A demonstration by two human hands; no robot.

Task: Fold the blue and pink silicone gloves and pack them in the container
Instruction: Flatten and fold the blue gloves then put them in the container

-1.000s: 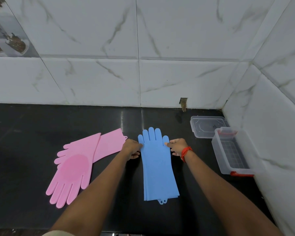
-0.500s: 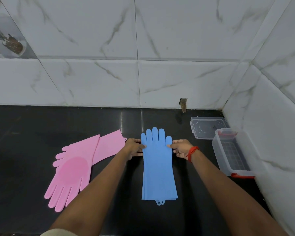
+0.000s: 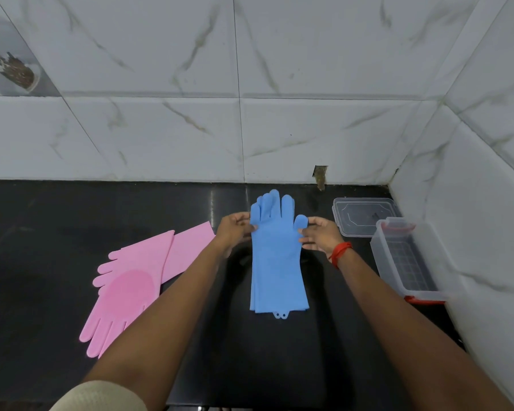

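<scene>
The blue gloves (image 3: 276, 262) are stacked one on the other in the middle of the black counter, fingers pointing at the wall, cuffs toward me. My left hand (image 3: 235, 229) pinches the left edge of the palm part. My right hand (image 3: 319, 234), with a red thread on its wrist, pinches the right edge near the thumb. The finger end looks lifted off the counter. The pink gloves (image 3: 131, 280) lie flat and overlapped to the left, one with fingers toward me. The clear container (image 3: 410, 259) with red clips stands open at the right.
The container's clear lid (image 3: 362, 215) lies flat behind the container, near the wall corner. White marble tiled walls close the counter (image 3: 57, 221) at the back and at the right. A small hole in the tile sits behind the blue gloves.
Both hands have raised the finger end of the blue gloves off the counter and moved it toward the wall. The pink gloves and the container have not moved.
</scene>
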